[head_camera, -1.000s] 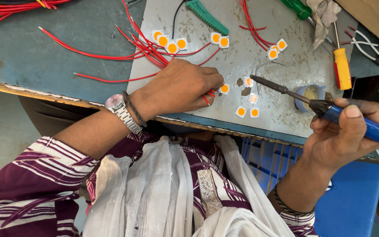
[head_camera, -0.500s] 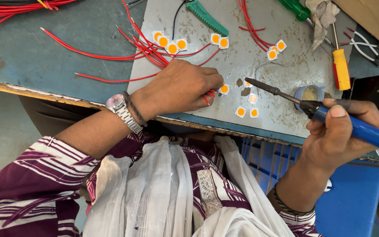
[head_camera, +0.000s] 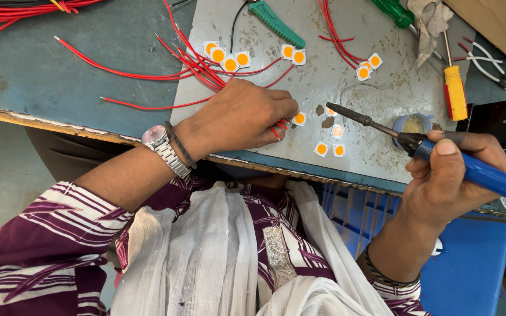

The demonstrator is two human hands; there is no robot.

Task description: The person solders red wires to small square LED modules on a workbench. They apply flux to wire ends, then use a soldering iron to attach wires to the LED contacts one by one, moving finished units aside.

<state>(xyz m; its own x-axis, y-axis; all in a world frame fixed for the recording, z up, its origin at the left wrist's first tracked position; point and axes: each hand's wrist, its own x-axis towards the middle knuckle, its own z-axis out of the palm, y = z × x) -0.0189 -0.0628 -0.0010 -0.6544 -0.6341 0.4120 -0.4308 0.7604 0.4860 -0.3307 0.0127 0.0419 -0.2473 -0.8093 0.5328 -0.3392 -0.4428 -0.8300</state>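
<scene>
My left hand [head_camera: 238,117], with a metal watch on its wrist, rests on the grey metal sheet [head_camera: 382,155]. Its fingers pinch the ends of thin red wires [head_camera: 277,130] beside a small white chip with an orange disc [head_camera: 300,119]. My right hand [head_camera: 449,175] grips the blue handle of a soldering iron [head_camera: 490,175]. The iron's dark tip [head_camera: 330,107] points left and ends just above another small chip [head_camera: 331,112], a short way right of my left fingertips.
More orange-disc chips lie in clusters [head_camera: 226,55], [head_camera: 293,52], [head_camera: 367,67], [head_camera: 329,149]. Loose red wires [head_camera: 118,73] cross the blue table. Nearby are a green plastic tool [head_camera: 276,23], a yellow-handled screwdriver [head_camera: 455,90], a small round tin [head_camera: 414,123] and pliers [head_camera: 487,58].
The soldering iron's tip has crept a little to the left, toward my left fingertips, and my right hand has followed. My left hand has stayed put.
</scene>
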